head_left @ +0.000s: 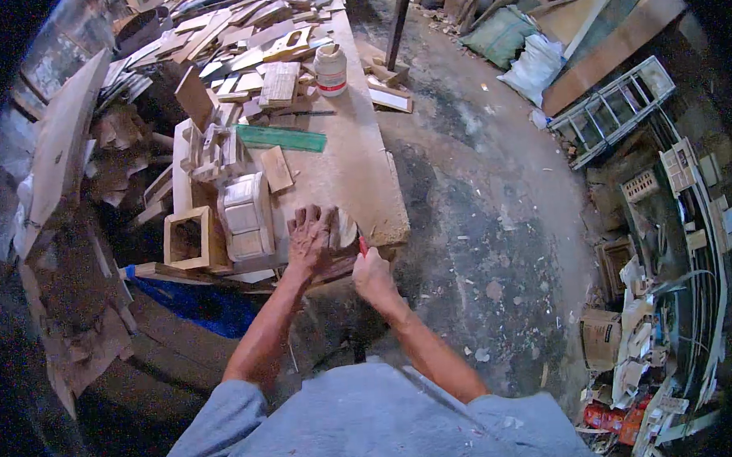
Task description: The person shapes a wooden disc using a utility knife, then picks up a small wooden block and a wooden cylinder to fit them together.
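Observation:
My left hand lies flat near the bench's front edge, fingers stretched out, over a pale wooden piece with a rounded end. Most of that piece is hidden beneath the hand. Just to the right, my right hand is closed around a slim red tool whose tip points at the piece's right side; I cannot make out its kind. Left of my left hand stands a whitish wooden block assembly with curved faces. Beside it is a square wooden frame.
The wooden workbench carries a green ruler-like strip, a small board, a white bottle and a heap of wood offcuts. A metal ladder leans at right. Scraps and a cardboard box line the right side.

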`<move>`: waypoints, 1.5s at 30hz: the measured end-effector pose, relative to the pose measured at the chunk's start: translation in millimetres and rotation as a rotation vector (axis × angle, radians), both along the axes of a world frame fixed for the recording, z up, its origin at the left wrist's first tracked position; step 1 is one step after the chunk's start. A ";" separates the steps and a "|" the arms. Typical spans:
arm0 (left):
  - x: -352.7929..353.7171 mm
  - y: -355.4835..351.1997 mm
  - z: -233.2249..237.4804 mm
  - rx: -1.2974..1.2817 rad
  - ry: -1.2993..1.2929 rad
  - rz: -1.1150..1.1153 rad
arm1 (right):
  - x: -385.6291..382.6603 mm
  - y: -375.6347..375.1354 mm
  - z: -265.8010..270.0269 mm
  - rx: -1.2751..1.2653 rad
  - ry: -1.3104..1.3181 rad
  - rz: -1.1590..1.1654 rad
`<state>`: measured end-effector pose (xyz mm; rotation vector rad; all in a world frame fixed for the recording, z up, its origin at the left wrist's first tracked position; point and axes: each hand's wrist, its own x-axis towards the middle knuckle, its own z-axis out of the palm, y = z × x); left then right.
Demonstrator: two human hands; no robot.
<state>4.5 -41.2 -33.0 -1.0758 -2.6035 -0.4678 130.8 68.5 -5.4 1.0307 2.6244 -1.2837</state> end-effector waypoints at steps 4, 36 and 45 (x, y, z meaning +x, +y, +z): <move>7.9 -3.0 -0.6 -0.029 -0.113 0.135 | -2.2 17.6 20.4 -0.046 -0.025 -0.012; 28.4 0.3 92.5 0.979 -1.363 -0.227 | 41.1 87.1 67.6 -0.832 0.283 -0.138; 24.3 60.7 90.4 1.707 -1.846 -0.410 | -52.0 142.2 44.4 -1.004 0.418 0.126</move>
